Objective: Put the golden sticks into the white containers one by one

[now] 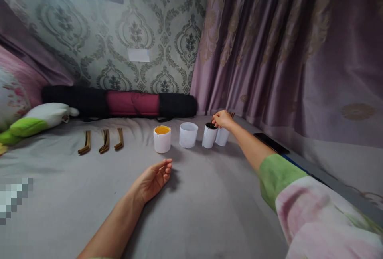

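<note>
My right hand (222,119) is at the top of a white cylindrical container with a dark inside (209,137), its fingers pinched together over the rim. What they hold, if anything, is hidden. Just behind it stands another white container (222,136), partly covered by the hand; brown stick ends (232,114) show above it. My left hand (157,178) hovers low over the grey sheet, palm turned inward, fingers loosely curled and holding nothing. Beyond it are a white container with a yellow-orange inside (162,141) and a plain white one (188,136).
Several brown bent bundles (104,141) lie in a row on the left of the grey sheet (191,211). A black and maroon roll (133,103) lies along the wall. A green and white plush toy (42,119) is far left; a dark phone-like slab (271,143) is at right.
</note>
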{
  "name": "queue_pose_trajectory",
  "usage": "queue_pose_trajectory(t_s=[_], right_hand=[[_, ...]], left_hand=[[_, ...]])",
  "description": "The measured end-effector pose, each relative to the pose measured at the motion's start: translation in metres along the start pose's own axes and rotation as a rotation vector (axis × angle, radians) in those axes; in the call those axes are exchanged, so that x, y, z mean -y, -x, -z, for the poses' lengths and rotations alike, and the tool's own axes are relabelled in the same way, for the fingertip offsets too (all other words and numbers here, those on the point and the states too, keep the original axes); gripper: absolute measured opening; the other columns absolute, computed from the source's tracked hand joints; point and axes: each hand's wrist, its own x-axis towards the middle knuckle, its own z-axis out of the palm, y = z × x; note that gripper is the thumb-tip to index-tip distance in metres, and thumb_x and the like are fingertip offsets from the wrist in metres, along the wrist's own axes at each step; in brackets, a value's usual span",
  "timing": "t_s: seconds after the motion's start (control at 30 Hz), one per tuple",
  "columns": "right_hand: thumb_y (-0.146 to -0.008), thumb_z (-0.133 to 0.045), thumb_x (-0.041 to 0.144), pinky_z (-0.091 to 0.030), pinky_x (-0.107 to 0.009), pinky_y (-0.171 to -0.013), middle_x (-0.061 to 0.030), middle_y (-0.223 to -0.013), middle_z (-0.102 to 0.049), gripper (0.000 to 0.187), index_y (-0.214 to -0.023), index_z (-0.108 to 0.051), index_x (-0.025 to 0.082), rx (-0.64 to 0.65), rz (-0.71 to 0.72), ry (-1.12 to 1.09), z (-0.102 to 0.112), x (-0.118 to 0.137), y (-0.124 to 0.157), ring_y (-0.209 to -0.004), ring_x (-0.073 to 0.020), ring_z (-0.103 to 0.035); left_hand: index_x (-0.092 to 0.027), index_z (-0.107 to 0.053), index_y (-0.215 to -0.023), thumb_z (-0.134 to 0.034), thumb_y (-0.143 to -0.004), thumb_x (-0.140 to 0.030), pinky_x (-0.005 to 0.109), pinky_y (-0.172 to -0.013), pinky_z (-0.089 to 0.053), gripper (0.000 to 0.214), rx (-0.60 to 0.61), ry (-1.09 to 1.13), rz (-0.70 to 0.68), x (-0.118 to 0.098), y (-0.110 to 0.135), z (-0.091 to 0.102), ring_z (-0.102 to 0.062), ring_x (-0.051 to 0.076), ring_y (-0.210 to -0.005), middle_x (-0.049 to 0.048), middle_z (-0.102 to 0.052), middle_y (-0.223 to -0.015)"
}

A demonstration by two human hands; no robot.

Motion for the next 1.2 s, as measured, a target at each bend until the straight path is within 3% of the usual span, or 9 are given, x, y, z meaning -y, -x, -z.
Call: queue_pose_trajectory(t_s=[0.57,0.97,1.2], right_hand=[[-0.08,-0.051,0.025,-0.039,-0.014,-0.035,-0.0077,-0.063,-0.067,0.024,-0.065,-0.062,0.01,-0.05,-0.028,0.02,0.006,0.012,0.012,-0.035,-0.0043,-0.049],[-0.082,-0.046,0.024,-0.037,-0.014,-0.035,-0.0073,-0.064,-0.067,0.027,-0.064,-0.06,0.011,-0.164,-0.003,0.003,0.022,0.019,0.019,-0.033,-0.003,-0.047],[-0.082,-0.045,0.025,-0.035,-0.013,-0.035,-0.0045,-0.069,-0.067,0.021,-0.074,-0.06,0.013,-0.25,0.074,-0.062,0.027,0.016,0.018,-0.036,-0.004,-0.051]], left_hand=[[-0.007,-0.055,-0.084,-0.049,-0.078,-0.006,0.015,-0.039,-0.043,0.008,0.004,0.008,0.001,-0.001,0.0,-0.001,-0.051,0.005,-0.048,0.0038,-0.057,-0.065],[-0.007,-0.055,-0.084,-0.05,-0.077,-0.006,0.015,-0.04,-0.044,0.009,-0.004,-0.002,0.004,-0.001,0.001,-0.001,-0.051,0.005,-0.049,0.0039,-0.056,-0.067],[-0.007,-0.055,-0.086,-0.051,-0.076,-0.006,0.015,-0.04,-0.043,0.01,0.019,0.009,-0.003,0.001,-0.003,0.003,-0.05,0.005,-0.049,0.0036,-0.055,-0.068]])
